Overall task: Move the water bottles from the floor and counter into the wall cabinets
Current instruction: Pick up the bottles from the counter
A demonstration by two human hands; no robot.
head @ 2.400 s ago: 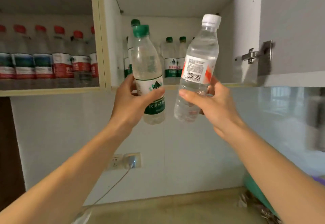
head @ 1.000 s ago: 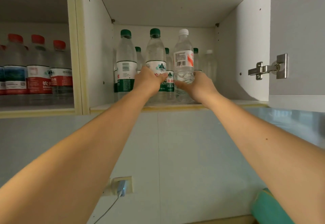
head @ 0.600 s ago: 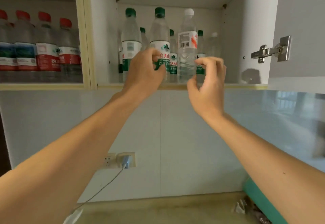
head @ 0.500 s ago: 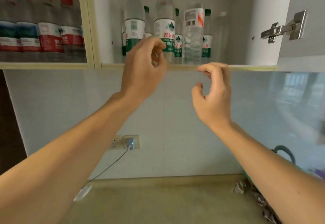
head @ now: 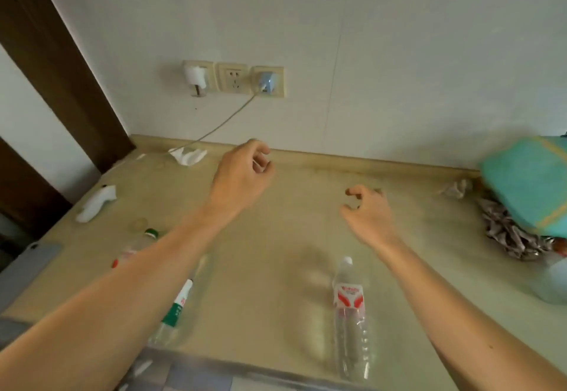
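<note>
Both hands (head: pixel 306 188) had dropped empty, fingers loosely curled, above the table (head: pixel 276 268); white-capped bottle (head: pixel 349 317) lay lengthwise at 6 o'clock, nearest the right hand (head: pixel 369 215).

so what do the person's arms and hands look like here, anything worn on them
Both forearms are bare as far as the frame shows, with no sleeves in view. The left hand and right hand wear no gloves, and no watch, bracelet or ring shows on either. Fingernails are too blurred to describe.
</note>
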